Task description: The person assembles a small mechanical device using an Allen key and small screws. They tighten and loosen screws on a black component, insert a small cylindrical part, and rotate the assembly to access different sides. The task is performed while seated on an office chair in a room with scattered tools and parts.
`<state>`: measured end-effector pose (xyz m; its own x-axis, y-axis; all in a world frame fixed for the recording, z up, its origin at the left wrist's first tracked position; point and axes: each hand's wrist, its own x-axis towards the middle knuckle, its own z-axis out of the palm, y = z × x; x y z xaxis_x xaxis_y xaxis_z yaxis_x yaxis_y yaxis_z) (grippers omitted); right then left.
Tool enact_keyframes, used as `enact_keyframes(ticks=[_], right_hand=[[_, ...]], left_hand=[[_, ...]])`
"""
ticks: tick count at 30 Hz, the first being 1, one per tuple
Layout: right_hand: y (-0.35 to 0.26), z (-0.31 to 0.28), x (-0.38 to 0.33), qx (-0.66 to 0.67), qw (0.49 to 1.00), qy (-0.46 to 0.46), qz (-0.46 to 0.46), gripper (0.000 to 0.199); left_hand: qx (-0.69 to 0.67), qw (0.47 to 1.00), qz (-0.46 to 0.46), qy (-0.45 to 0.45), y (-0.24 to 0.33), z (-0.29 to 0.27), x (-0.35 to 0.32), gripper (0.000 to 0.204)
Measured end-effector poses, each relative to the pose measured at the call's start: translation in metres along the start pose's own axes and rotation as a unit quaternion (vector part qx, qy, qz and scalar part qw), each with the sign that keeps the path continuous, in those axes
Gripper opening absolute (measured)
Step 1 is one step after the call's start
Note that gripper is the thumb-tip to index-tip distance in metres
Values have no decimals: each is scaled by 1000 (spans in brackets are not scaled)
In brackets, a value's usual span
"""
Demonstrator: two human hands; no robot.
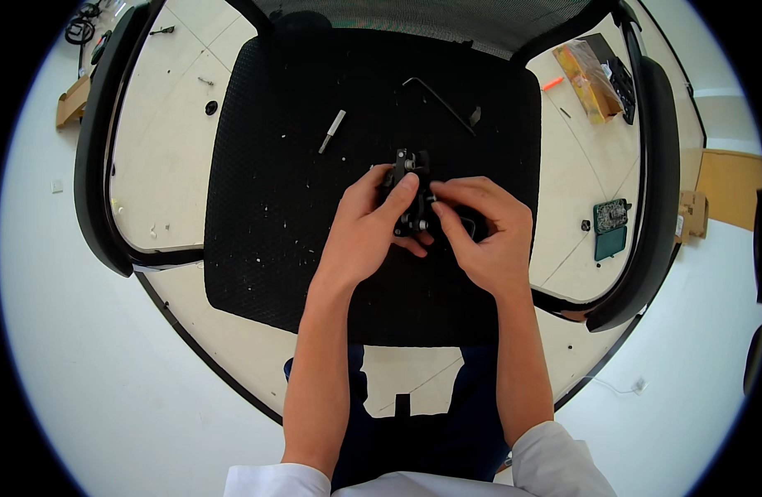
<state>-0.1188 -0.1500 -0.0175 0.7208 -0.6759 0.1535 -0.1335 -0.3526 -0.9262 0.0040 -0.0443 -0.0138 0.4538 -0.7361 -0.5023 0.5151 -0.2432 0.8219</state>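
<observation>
Both my hands meet over the black mesh seat (265, 207) of an office chair. My left hand (368, 236) grips a small black mechanical part (410, 186) with metal fittings, thumb pressed on its top. My right hand (484, 240) pinches the same part from the right side, fingers curled around its lower end. Much of the part is hidden by my fingers.
A small silver and white tool (332, 131) and a long black bent hex key (439, 99) lie on the seat beyond my hands. Black armrests (99, 166) flank the seat. On the floor are a green circuit board (610, 228), a yellow packet (590, 79) and small screws.
</observation>
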Motion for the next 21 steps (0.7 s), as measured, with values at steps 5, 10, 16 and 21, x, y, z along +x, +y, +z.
enact_keyframes(ticks=[5, 10, 16, 21], right_hand=[[1, -1, 5, -21, 1000, -20, -5, 16], [5, 1, 9, -26, 999, -10, 33, 15], [1, 1, 13, 90, 989, -11, 120, 12], [5, 1, 13, 137, 982, 0, 130, 13]], left_hand=[[-41, 998, -19, -40, 3, -11, 6, 45], [-49, 997, 6, -61, 4, -13, 9, 43], [-35, 998, 52, -23, 7, -11, 16, 45], [-17, 994, 99, -51, 4, -15, 18, 45]])
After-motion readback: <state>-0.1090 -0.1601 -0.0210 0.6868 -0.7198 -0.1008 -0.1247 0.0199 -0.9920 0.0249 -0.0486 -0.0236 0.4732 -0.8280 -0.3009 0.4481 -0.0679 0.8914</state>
